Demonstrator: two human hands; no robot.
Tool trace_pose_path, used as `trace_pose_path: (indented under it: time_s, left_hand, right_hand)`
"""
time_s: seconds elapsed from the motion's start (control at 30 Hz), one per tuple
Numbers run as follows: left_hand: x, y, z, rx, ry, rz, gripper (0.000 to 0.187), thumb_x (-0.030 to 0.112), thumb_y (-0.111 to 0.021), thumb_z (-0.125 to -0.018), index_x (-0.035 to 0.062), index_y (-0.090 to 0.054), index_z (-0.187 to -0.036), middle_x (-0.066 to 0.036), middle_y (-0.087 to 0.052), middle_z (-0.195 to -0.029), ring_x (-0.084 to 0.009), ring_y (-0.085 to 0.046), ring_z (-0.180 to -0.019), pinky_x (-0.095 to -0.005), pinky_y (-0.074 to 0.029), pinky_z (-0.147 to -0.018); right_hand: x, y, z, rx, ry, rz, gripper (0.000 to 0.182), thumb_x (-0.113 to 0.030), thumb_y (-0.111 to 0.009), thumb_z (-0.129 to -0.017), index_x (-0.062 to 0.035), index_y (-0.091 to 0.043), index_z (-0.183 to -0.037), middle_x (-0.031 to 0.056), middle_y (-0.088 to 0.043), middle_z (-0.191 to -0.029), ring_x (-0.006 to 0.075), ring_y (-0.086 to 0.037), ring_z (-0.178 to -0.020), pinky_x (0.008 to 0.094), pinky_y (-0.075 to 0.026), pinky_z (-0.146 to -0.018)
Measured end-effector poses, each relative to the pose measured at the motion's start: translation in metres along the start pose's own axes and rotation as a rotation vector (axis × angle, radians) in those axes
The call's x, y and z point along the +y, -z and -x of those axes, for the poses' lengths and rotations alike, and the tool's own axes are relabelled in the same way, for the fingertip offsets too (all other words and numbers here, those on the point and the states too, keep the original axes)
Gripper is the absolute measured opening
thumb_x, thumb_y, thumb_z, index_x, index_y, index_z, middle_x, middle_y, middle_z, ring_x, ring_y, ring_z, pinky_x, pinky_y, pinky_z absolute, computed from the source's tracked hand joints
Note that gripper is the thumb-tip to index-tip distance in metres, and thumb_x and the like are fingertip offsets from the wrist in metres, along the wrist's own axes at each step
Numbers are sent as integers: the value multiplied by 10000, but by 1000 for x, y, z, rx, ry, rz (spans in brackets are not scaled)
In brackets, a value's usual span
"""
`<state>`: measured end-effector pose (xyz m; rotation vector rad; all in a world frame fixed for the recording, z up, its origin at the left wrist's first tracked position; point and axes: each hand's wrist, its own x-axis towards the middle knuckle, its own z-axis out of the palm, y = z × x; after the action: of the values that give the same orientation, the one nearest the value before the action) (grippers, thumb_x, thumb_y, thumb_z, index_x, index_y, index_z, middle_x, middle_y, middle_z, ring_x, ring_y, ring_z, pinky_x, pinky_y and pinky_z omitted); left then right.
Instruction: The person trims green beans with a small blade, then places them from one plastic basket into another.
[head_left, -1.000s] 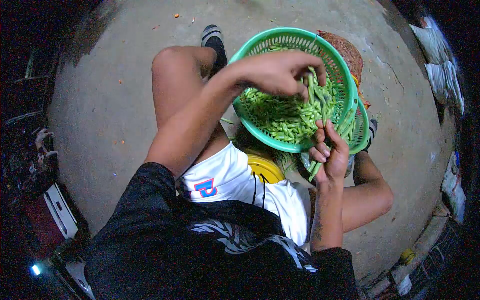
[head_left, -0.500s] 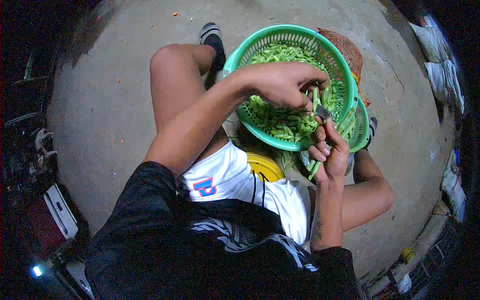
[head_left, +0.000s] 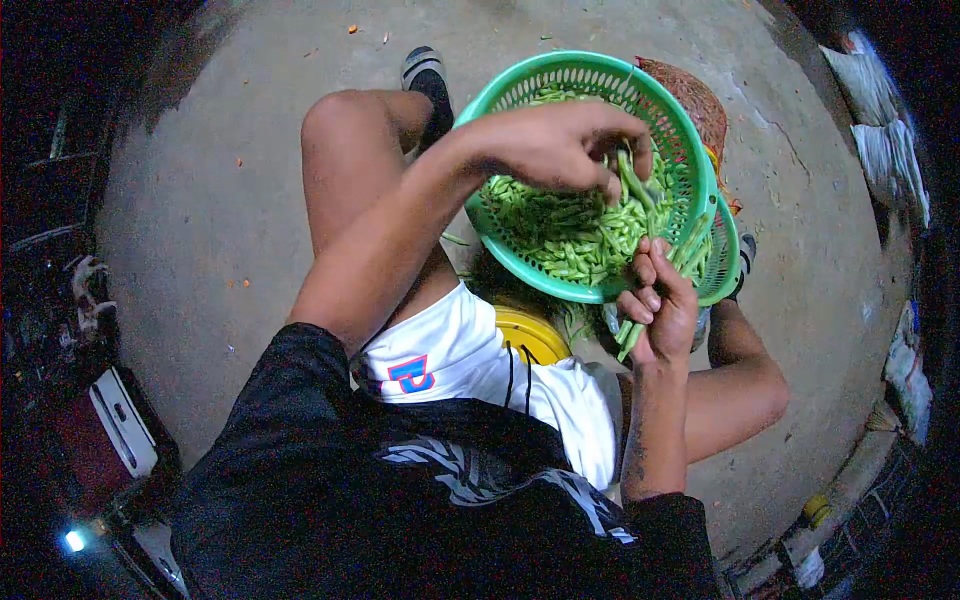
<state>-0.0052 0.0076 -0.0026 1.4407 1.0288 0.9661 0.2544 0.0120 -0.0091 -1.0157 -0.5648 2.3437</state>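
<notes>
A large green plastic basket holds a heap of cut green bean pieces. Above the heap, my left hand has its fingers curled around the upper ends of green beans. At the basket's near right rim, my right hand is closed round a small bunch of long green beans, whose lower ends stick out below the fingers. The beans run from the right thumb up toward the left fingers. Whether a blade is between the hands I cannot make out now.
A second green basket sits partly under the first, at its right. Behind them stands a reddish-brown mesh sack. Something yellow and round is between my legs. Scraps lie on the concrete floor; pale sacks line the right side.
My left hand has moved slightly up, away from my right hand. The dark blade visible between them earlier no longer shows clearly. My right hand keeps its hold on the beans.
</notes>
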Motion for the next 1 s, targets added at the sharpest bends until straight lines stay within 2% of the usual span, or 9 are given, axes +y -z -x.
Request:
trace_pose_path:
  time_s: [0.03,0.1,0.23,0.4,0.63,0.7,0.87,0.93,1.0]
  left_hand:
    - [4,-7,1,-10,-58,-177,373,74,-723,-787,13,-641,-1145,-69,-655,-842,-159,-592,-783,-333,-474,-686]
    - [12,-20,0,-207,105,-124,371,102,-737,-841,63,-628,-1193,-46,-656,-1050,-144,-605,-913,-325,-499,-815]
    - [-4,-3,-3,-127,18,16,382,73,-740,-819,52,-624,-1182,-71,-654,-1023,-150,-601,-927,-340,-504,-821]
    - [9,-13,1,-158,25,-171,413,67,-725,-828,34,-604,-1221,-100,-657,-1072,-182,-603,-1013,-355,-496,-909]
    - [-2,-4,-6,-227,-11,-90,411,-4,-702,-825,26,-615,-1226,-82,-663,-1105,-167,-605,-1055,-338,-511,-894]
    - [-3,2,-5,-48,-89,-79,410,-1,-704,-779,4,-636,-1183,-82,-663,-896,-144,-605,-838,-318,-501,-737]
    - [-2,-5,-4,-31,20,111,445,-22,-700,-794,11,-627,-1232,-34,-650,-868,-108,-587,-808,-284,-479,-694]
    - [1,-9,-6,-119,31,-68,435,5,-719,-831,52,-627,-1254,-61,-647,-1139,-142,-620,-1020,-314,-528,-860]
    - [0,-10,-9,-156,57,-63,438,14,-723,-828,57,-629,-1253,-56,-656,-1107,-139,-626,-987,-313,-525,-847]
  right_hand:
    - [1,-1,0,5,3,2,151,-162,-623,-999,-31,-609,-1074,6,-520,-732,20,-342,-478,171,-288,-399]
    - [3,-1,1,38,7,-19,143,-155,-615,-1004,-33,-608,-1077,8,-521,-732,20,-344,-479,172,-288,-402]
    - [3,2,2,15,38,39,129,-134,-584,-1020,-53,-591,-1120,16,-528,-743,21,-354,-488,174,-290,-411]
    - [5,-4,2,39,58,18,120,-132,-566,-1031,-58,-588,-1121,13,-527,-743,23,-351,-491,176,-288,-412]
    - [3,-3,2,-22,56,93,134,-151,-566,-1037,-43,-596,-1112,5,-516,-747,26,-345,-489,182,-295,-415]
    - [0,-7,2,-1,3,105,168,-180,-567,-1040,-36,-594,-1122,3,-509,-743,28,-344,-490,183,-295,-414]
    - [-1,-15,4,-47,-101,213,301,-291,-547,-1052,-15,-604,-1154,-10,-475,-726,43,-345,-477,195,-285,-405]
    - [1,-16,6,-72,-133,249,309,-296,-542,-1054,-13,-600,-1165,-10,-474,-726,44,-347,-479,197,-285,-406]
    - [2,-18,6,-99,-171,331,375,-325,-505,-1072,6,-573,-1234,1,-498,-747,46,-359,-487,197,-295,-410]
